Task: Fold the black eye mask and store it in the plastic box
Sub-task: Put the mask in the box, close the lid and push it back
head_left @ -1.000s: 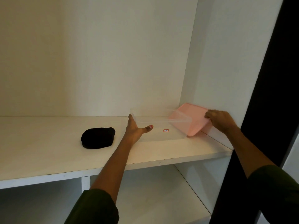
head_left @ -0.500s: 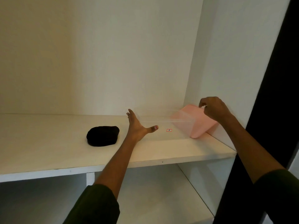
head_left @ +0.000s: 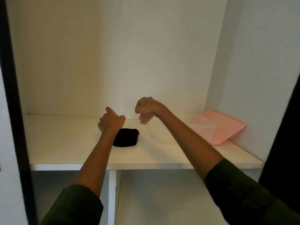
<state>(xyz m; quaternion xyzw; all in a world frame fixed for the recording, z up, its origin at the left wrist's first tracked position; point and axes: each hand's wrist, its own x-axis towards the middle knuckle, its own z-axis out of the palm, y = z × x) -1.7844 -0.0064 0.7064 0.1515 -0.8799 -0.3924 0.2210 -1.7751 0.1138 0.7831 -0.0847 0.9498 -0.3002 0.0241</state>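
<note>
The black eye mask (head_left: 127,138) lies bunched on the white shelf (head_left: 65,143), near its middle. My left hand (head_left: 111,121) hovers just above the mask's left edge with fingers loosely curled and nothing in it. Above and to the right of the mask is my right hand (head_left: 146,111), fingers hanging down and apart, also holding nothing. To the right the clear plastic box (head_left: 201,129) stands open on the shelf, partly hidden by my right forearm. Its pink lid (head_left: 225,127) leans against the right wall behind the box.
The shelf sits in a white cupboard with a back wall and a right side wall (head_left: 259,62). A dark frame (head_left: 13,95) runs down the left, and a dark panel (head_left: 285,127) on the right. Below is a lower compartment split by a white divider (head_left: 112,192).
My left hand left the box and my right hand left the lid; both moved left toward the mask. The lid now leans against the wall. The camera has turned left.
</note>
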